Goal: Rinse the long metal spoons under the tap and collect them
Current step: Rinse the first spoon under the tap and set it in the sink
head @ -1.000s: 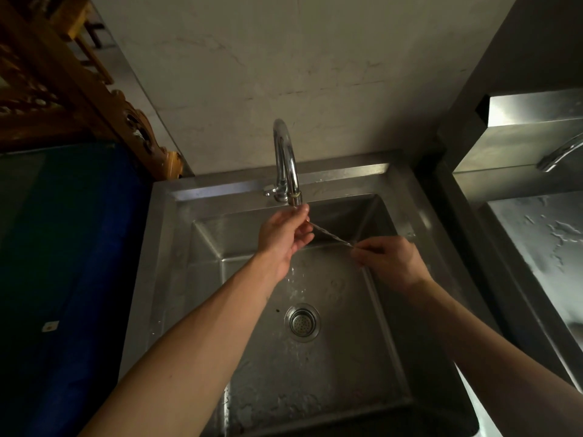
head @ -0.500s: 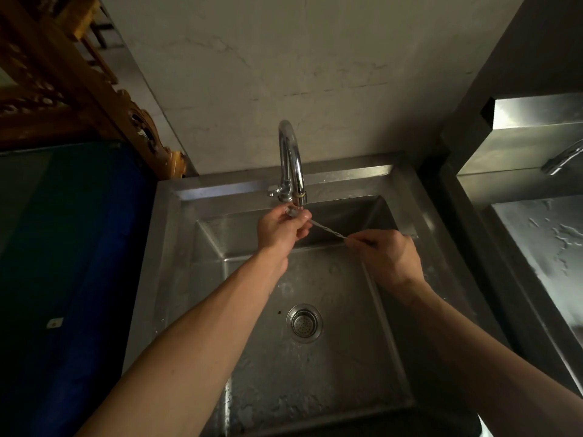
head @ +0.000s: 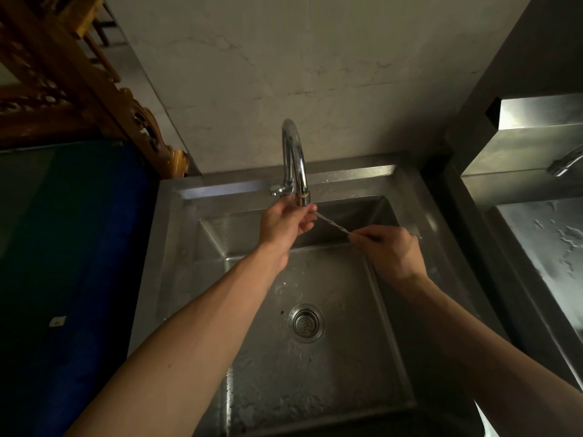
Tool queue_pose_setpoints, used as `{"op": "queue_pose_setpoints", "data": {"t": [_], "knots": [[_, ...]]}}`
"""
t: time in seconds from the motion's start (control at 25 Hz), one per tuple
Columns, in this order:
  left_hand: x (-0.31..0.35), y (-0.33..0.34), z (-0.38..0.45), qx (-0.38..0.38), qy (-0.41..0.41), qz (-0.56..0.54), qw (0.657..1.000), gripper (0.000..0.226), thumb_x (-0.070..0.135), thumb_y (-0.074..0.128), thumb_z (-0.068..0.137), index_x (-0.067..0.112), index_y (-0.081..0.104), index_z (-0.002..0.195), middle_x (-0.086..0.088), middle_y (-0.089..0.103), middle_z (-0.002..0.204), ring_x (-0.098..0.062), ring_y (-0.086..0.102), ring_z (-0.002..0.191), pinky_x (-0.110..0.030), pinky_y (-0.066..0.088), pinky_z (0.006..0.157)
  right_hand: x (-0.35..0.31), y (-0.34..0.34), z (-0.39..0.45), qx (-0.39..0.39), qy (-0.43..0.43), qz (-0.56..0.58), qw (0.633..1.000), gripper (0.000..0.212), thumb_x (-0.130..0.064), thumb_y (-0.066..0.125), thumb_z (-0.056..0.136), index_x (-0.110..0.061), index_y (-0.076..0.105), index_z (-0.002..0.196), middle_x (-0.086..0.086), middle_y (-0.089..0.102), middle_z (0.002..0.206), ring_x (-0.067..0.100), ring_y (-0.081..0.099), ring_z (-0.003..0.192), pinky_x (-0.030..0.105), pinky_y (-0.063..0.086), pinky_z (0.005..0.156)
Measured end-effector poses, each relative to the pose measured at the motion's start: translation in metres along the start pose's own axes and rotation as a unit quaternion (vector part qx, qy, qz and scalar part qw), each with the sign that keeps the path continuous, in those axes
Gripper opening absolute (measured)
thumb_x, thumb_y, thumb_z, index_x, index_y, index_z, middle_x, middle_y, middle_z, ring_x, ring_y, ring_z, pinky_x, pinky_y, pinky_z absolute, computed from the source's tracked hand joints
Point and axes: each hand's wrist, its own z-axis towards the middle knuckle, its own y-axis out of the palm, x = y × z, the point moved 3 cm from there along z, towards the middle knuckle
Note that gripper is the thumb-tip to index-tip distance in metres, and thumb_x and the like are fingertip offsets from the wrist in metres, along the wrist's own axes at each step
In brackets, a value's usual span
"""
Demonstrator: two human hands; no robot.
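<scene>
A long metal spoon with a twisted stem stretches between my two hands, just below the spout of the chrome tap. My left hand curls its fingers round the spoon's bowl end right under the spout, hiding that end. My right hand pinches the handle end, over the right side of the steel sink. No stream of water is plainly visible.
The sink's drain strainer lies in the wet basin below my arms. A second steel basin with its own tap stands at the right. A dark blue surface and carved wooden furniture are at the left.
Both hands have risen slightly toward the spout with the spoon, and my left hand now sits directly under the tap's mouth. The grips are unchanged.
</scene>
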Motion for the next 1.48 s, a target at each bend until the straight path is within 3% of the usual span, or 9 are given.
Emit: {"op": "queue_pose_setpoints", "data": {"t": [0.32, 0.48, 0.64, 0.76, 0.92, 1.04, 1.16, 1.28, 1.48], "knots": [[-0.005, -0.004, 0.002, -0.004, 0.002, 0.01, 1.0, 0.011, 0.01, 0.064, 0.087, 0.011, 0.064, 0.098, -0.006, 0.074, 0.087, -0.017, 0.07, 0.076, -0.023, 0.056, 0.064, 0.003, 0.004, 0.006, -0.019, -0.005, 0.009, 1.0, 0.005, -0.043, 0.07, 0.08, -0.043, 0.074, 0.078, -0.026, 0.067, 0.069, -0.01, 0.06, 0.072, 0.008, 0.044, 0.056], [-0.007, -0.01, 0.002, 0.025, -0.016, -0.017, 0.999, 0.022, 0.026, 0.055, 0.094, 0.008, 0.064, 0.101, -0.008, 0.075, 0.087, -0.016, 0.071, 0.071, -0.022, 0.055, 0.058, 0.004, 0.011, 0.008, -0.036, -0.004, 0.002, 0.999, 0.008, -0.042, 0.069, 0.082, -0.039, 0.076, 0.085, -0.022, 0.069, 0.071, -0.009, 0.06, 0.07, 0.008, 0.043, 0.055], [-0.008, -0.01, 0.002, 0.013, -0.001, 0.013, 1.0, 0.014, 0.012, 0.064, 0.088, 0.005, 0.064, 0.1, -0.01, 0.074, 0.088, -0.014, 0.069, 0.069, -0.023, 0.055, 0.06, 0.001, 0.015, 0.011, -0.043, -0.015, 0.013, 0.999, 0.009, -0.037, 0.07, 0.083, -0.036, 0.077, 0.088, -0.02, 0.069, 0.071, -0.008, 0.06, 0.069, 0.005, 0.043, 0.056], [-0.009, -0.015, 0.002, 0.045, -0.026, -0.015, 0.999, 0.029, 0.033, 0.049, 0.097, 0.01, 0.067, 0.094, -0.009, 0.075, 0.081, -0.016, 0.069, 0.064, -0.024, 0.054, 0.055, -0.001, 0.02, 0.011, -0.057, -0.018, 0.019, 0.998, 0.01, -0.032, 0.07, 0.084, -0.034, 0.077, 0.09, -0.017, 0.07, 0.07, -0.001, 0.062, 0.07, 0.007, 0.042, 0.054], [-0.013, -0.018, 0.002, 0.015, -0.003, 0.033, 0.999, 0.013, 0.021, 0.061, 0.091, 0.009, 0.066, 0.094, -0.005, 0.074, 0.083, -0.015, 0.067, 0.067, -0.021, 0.054, 0.056, 0.0, 0.023, 0.012, -0.067, -0.018, 0.018, 0.997, 0.011, -0.03, 0.07, 0.084, -0.031, 0.078, 0.092, -0.014, 0.071, 0.073, -0.001, 0.062, 0.069, 0.006, 0.042, 0.057], [-0.013, -0.016, 0.003, 0.023, -0.026, 0.023, 0.999, 0.032, 0.033, 0.047, 0.098, 0.008, 0.065, 0.093, -0.006, 0.074, 0.078, -0.016, 0.069, 0.064, -0.022, 0.055, 0.053, 0.002, 0.023, 0.013, -0.063, -0.014, 0.019, 0.998, 0.01, -0.03, 0.07, 0.084, -0.033, 0.077, 0.09, -0.015, 0.072, 0.073, 0.002, 0.064, 0.069, 0.007, 0.042, 0.056], [-0.014, -0.006, 0.003, -0.005, -0.032, 0.026, 0.999, 0.01, 0.02, 0.058, 0.093, 0.011, 0.064, 0.095, -0.006, 0.074, 0.089, -0.013, 0.069, 0.072, -0.023, 0.054, 0.059, 0.005, 0.024, 0.015, -0.07, -0.012, 0.041, 0.997, 0.013, -0.027, 0.07, 0.084, -0.031, 0.077, 0.094, -0.018, 0.07, 0.076, -0.006, 0.062, 0.072, 0.003, 0.042, 0.06], [-0.016, 0.008, 0.0, -0.011, -0.041, -0.01, 0.999, 0.01, 0.005, 0.067, 0.085, 0.013, 0.066, 0.09, -0.004, 0.072, 0.088, -0.01, 0.068, 0.075, -0.021, 0.053, 0.06, 0.005, 0.036, 0.018, -0.088, 0.017, 0.107, 0.99, 0.017, -0.019, 0.069, 0.085, -0.026, 0.077, 0.098, -0.006, 0.074, 0.084, 0.005, 0.065, 0.078, 0.018, 0.049, 0.073], [-0.015, 0.005, -0.003, 0.045, -0.012, -0.005, 0.999, 0.011, 0.004, 0.071, 0.081, 0.014, 0.069, 0.084, 0.001, 0.07, 0.077, -0.01, 0.064, 0.071, -0.021, 0.055, 0.064, -0.013, 0.062, 0.033, -0.121, 0.059, 0.192, 0.972, 0.016, -0.012, 0.069, 0.085, -0.021, 0.076, 0.097, 0.001, 0.073, 0.078, -0.001, 0.061, 0.058, 0.012, 0.048, 0.056]]}}
